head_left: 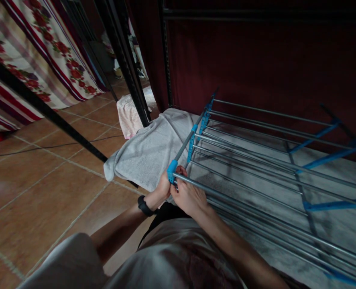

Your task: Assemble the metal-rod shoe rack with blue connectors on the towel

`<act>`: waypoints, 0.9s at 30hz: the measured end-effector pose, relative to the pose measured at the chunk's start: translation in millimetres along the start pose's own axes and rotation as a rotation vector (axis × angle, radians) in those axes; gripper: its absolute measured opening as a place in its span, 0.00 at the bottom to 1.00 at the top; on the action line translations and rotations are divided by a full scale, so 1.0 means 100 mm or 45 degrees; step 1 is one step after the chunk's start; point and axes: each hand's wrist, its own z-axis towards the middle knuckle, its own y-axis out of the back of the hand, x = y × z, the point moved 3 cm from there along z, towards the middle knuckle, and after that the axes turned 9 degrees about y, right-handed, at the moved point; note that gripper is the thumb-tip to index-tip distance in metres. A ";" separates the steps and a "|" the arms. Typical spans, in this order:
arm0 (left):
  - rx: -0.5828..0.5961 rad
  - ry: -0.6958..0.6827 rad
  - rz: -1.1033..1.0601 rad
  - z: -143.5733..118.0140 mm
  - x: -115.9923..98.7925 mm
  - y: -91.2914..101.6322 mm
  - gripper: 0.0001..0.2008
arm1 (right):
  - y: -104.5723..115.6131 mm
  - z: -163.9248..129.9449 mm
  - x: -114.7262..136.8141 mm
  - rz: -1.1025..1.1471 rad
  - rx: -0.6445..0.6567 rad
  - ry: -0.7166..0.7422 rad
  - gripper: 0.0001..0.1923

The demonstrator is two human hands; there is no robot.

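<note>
A folding drying rack [244,141] of grey metal bars and blue plastic joints stands in front of me and runs off to the right. My left hand [165,184], with a black watch [145,205] on its wrist, is closed around the near left corner of the rack, just below the blue corner joint [172,166]. Right beside it, my right hand [191,196] has its fingers bent round the rods under the top bar. Both hands touch the rack at this corner. Some fingertips are hidden behind the bar and the joint.
A grey blanket [153,140] covers the low surface under the rack. Black metal posts [126,60] rise at the left, and a dark red panel [256,64] closes the back. Floral curtains [54,44], a striped cloth [129,114] and a cable [45,147] lie beyond on the tiled side.
</note>
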 end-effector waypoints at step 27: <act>-0.049 -0.164 0.025 -0.09 -0.02 -0.03 0.20 | -0.05 0.05 0.02 0.081 -0.054 0.070 0.17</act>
